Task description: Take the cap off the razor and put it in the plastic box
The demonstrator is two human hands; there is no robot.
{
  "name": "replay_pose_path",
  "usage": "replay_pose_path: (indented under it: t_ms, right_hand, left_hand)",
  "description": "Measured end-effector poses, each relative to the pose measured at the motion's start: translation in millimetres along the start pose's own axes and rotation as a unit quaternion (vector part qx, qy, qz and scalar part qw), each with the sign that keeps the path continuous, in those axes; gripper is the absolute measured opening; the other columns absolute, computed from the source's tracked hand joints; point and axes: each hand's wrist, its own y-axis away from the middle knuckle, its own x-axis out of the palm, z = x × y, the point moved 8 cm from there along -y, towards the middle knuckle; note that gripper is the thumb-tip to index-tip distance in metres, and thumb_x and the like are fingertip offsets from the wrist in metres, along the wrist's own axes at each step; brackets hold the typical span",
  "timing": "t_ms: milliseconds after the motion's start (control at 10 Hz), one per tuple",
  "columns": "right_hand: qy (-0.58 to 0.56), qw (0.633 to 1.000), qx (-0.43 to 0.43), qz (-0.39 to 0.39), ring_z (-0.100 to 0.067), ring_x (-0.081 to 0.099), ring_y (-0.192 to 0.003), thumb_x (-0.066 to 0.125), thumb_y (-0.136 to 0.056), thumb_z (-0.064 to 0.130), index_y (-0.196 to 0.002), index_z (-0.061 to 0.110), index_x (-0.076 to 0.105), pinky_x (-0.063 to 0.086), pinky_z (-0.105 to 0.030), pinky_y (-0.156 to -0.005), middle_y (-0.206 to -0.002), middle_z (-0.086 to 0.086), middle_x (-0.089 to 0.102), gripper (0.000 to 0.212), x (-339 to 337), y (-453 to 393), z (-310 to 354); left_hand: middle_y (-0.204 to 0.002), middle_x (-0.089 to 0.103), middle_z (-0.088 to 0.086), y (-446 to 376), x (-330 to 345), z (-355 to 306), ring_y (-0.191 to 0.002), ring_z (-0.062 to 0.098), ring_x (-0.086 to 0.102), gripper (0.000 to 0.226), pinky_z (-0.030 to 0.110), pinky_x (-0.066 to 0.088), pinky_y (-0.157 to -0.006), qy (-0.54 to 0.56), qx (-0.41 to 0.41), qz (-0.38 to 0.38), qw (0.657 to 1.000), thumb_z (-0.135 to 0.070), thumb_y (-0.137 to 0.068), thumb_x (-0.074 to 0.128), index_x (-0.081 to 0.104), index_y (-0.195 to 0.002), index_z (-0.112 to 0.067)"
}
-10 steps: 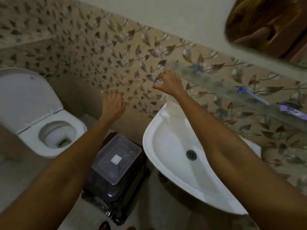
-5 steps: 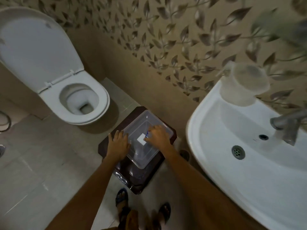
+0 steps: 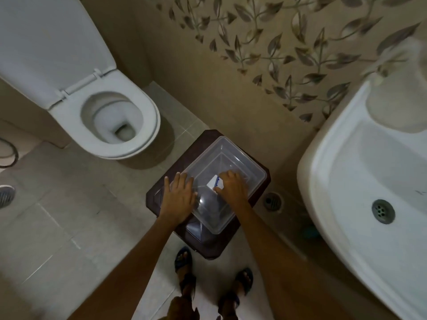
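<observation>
— Right hand (image 3: 232, 188)?
— Fingers curled inside the clear rectangular plastic box (image 3: 245, 158), pinching a thin blue razor piece (image 3: 217, 180).
— Left hand (image 3: 179, 197)?
— Spread flat on the box's near rim, over the dark glossy stool (image 3: 208, 241).

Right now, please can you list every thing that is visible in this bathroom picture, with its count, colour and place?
Plastic box: one, clear, on the stool, white label inside.
Razor: one, blue, small, at the right hand's fingertips over the label; cap too small to tell.
Stool: one, dark brown, on the floor between toilet and sink.
Toilet: one, white, lid up, upper left.
Sink: one, white, right side, metal drain.
Floor drain: one, metal, beside the stool.
Wall: beige, leaf pattern.
Left hand: flat, at the box's left edge.
Right hand: inside the box.
Feet: two, in dark sandals, bottom.
</observation>
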Motion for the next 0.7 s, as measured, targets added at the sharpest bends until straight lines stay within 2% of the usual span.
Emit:
replay_pose_path:
  t_ms: [300, 500, 600, 700]
  right_hand:
    - [-0.023, 1.0, 0.003, 0.017, -0.03, 0.039, -0.126, 0.063, -0.085, 0.035, -0.133, 0.013, 0.041, 0.038, -0.043, -0.104, -0.137, -0.014, 0.044, 0.057, 13, -3, -13]
    - [-0.068, 0.998, 0.007, -0.007, -0.028, 0.036, -0.133, 0.057, -0.087, 0.044, -0.137, 0.015, 0.037, 0.035, -0.043, -0.107, -0.143, -0.014, 0.042, 0.062, 0, 15, -7]
    - [-0.061, 0.996, -0.014, -0.057, -0.026, 0.025, -0.142, 0.046, -0.092, 0.049, -0.143, 0.018, 0.029, 0.026, -0.044, -0.113, -0.151, -0.01, 0.034, 0.062, -29, 29, 0]
    - [-0.057, 0.99, -0.059, -0.111, -0.024, 0.003, -0.147, 0.031, -0.094, 0.056, -0.147, 0.025, 0.012, 0.006, -0.046, -0.12, -0.159, -0.005, 0.013, 0.065, -62, 45, 18]
  left_hand:
    - [-0.151, 0.026, 0.017, 0, 10, -9, -0.142, 0.032, 0.017, 0.052, 0.057, 0.006, -0.113, 0.01, 0.015, 0.008, 1.0, -0.037, -0.094, 0.034, 0.029, -0.139, -0.01]
    - [-0.154, 0.019, 0.015, 0, 7, -11, -0.143, 0.03, 0.01, 0.055, 0.055, 0.0, -0.114, -0.008, 0.002, 0.018, 1.0, -0.042, -0.095, 0.025, 0.02, -0.142, -0.013]
    - [-0.155, 0.016, 0.014, -1, -15, -19, -0.144, 0.029, 0.006, 0.061, 0.053, -0.003, -0.114, -0.008, -0.008, -0.011, 1.0, -0.049, -0.093, 0.014, 0.017, -0.143, -0.015]
    - [-0.154, 0.017, 0.014, 2, -48, -30, -0.143, 0.03, 0.008, 0.079, 0.053, -0.003, -0.113, 0.013, -0.01, -0.071, 0.997, -0.06, -0.084, -0.004, 0.019, -0.143, -0.013]
